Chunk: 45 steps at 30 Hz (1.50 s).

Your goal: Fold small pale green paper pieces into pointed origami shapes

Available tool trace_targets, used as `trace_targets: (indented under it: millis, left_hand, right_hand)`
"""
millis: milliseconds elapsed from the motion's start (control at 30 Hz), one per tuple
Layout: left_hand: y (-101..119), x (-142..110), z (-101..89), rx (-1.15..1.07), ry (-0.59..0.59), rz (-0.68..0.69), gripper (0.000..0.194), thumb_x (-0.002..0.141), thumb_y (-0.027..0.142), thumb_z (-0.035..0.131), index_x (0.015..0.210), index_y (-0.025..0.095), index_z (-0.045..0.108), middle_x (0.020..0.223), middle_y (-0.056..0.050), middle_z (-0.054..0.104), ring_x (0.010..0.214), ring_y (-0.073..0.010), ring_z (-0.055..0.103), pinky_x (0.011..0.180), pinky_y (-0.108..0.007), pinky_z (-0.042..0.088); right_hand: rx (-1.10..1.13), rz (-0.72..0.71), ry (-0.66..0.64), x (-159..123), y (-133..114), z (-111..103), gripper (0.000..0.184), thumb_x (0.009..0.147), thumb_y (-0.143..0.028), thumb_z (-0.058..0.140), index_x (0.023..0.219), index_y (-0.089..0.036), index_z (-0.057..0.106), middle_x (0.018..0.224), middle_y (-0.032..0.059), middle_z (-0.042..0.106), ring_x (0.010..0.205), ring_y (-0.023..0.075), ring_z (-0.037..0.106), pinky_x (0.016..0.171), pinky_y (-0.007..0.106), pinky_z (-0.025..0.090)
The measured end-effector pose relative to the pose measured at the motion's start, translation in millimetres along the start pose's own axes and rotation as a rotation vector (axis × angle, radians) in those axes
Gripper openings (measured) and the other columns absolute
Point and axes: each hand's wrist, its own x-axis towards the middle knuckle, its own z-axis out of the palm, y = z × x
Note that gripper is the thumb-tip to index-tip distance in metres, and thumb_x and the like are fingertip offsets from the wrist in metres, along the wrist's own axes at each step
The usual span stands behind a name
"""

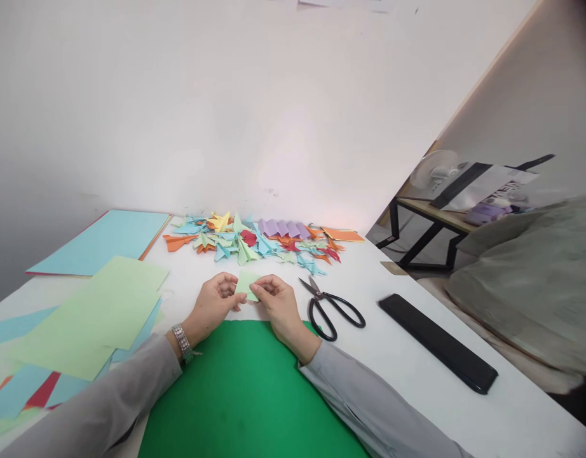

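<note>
A small piece of light green paper is held up between my two hands, just beyond the far edge of a dark green sheet. My left hand pinches its left side between thumb and fingers. On the right side, my right hand grips it in the same way, thumb tip near the left thumb. Whether the paper bears a fold cannot be made out. Black-handled scissors lie with blades parted, right of my right hand. Behind the hands is a pile of folded paper pieces in many colours, several shaped like planes.
Light green sheets overlap blue and red paper at the left. A stack topped with light blue lies against the wall. A long black case rests near the table's right edge. Beyond it are grey fabric and a low table.
</note>
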Motion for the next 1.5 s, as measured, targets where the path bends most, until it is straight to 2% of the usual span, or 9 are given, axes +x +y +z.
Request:
trace_targets:
  millis: [267,500,700,900,1100,1233,1367,1500]
  left_hand:
    - [3.2,-1.4,-1.0,-0.027,0.018,-0.054,0.034,0.065,0.038,0.069,0.082,0.014,0.053,0.061,-0.002,0.067,0.052,-0.0162,0.064,0.053,-0.028,0.05]
    - [2.2,-0.3,-1.7,-0.004,0.076,-0.038,0.032,0.064,0.03,0.068,0.086,0.014,0.052,0.057,0.002,0.065,0.047,-0.0146,0.063,0.053,-0.026,0.049]
    - [1.7,-0.8,0.3,-0.005,0.027,-0.015,0.043,0.065,0.033,0.069,0.096,0.016,0.045,0.06,0.003,0.063,0.056,-0.0163,0.065,0.052,-0.026,0.049]
    - [-1.4,0.8,-0.8,-0.007,0.008,-0.024,0.039,0.06,0.026,0.073,0.087,0.016,0.046,0.055,0.005,0.06,0.053,-0.0144,0.063,0.053,-0.025,0.049]
    - [-2.0,0.8,-1.3,-0.009,0.017,-0.047,0.04,0.059,0.024,0.074,0.087,0.016,0.047,0.05,0.006,0.058,0.051,-0.0142,0.063,0.053,-0.025,0.049]
    - [-0.5,-0.2,-1.2,-0.028,-0.001,-0.065,0.041,0.06,0.024,0.073,0.091,0.014,0.048,0.055,0.002,0.063,0.055,-0.0159,0.065,0.052,-0.025,0.05]
    - [3.0,-1.5,-0.7,-0.051,-0.035,-0.076,0.045,0.059,0.024,0.074,0.095,0.013,0.05,0.064,-0.003,0.068,0.061,-0.0174,0.066,0.053,-0.026,0.052]
    - [4.8,-2.1,0.2,-0.033,0.007,-0.076,0.048,0.051,0.02,0.078,0.091,0.013,0.051,0.065,-0.001,0.067,0.054,-0.0133,0.062,0.052,-0.025,0.051]
  right_hand:
    - [0.023,-0.011,0.001,1.9,1.5,-1.1,0.02,0.06,-0.031,0.075,0.066,-0.019,0.06,0.058,-0.0034,0.059,0.052,0.0106,0.05,0.05,0.024,0.043]
    - [0.013,-0.027,0.0,1.1,1.5,-0.6,0.02,0.06,-0.031,0.075,0.065,-0.019,0.06,0.059,-0.0033,0.06,0.053,0.0113,0.051,0.051,0.024,0.043]
    - [0.009,-0.015,0.016,0.7,0.2,0.1,0.021,0.059,-0.031,0.076,0.065,-0.018,0.06,0.058,-0.0034,0.059,0.052,0.0104,0.05,0.049,0.024,0.043]
    - [-0.01,-0.016,-0.016,-0.8,-1.3,0.3,0.02,0.059,-0.03,0.075,0.065,-0.017,0.06,0.059,-0.0027,0.06,0.053,0.0099,0.05,0.05,0.023,0.042]
    - [0.061,0.032,-0.003,-1.2,-0.2,-0.2,0.034,0.06,-0.029,0.075,0.081,-0.021,0.05,0.052,-0.0096,0.051,0.047,0.0089,0.048,0.048,0.022,0.038]
    - [0.09,0.055,0.041,-0.1,-0.1,-1.5,0.045,0.059,-0.028,0.076,0.091,-0.022,0.046,0.052,-0.0114,0.05,0.047,0.0087,0.048,0.048,0.021,0.036]
    - [0.111,0.07,0.047,1.3,0.2,-2.9,0.044,0.058,-0.028,0.076,0.091,-0.02,0.047,0.052,-0.0107,0.052,0.046,0.0087,0.049,0.049,0.021,0.036]
    - [0.124,0.068,0.024,1.9,0.2,-3.0,0.042,0.058,-0.028,0.077,0.088,-0.02,0.048,0.052,-0.0094,0.056,0.047,0.0093,0.051,0.048,0.022,0.037]
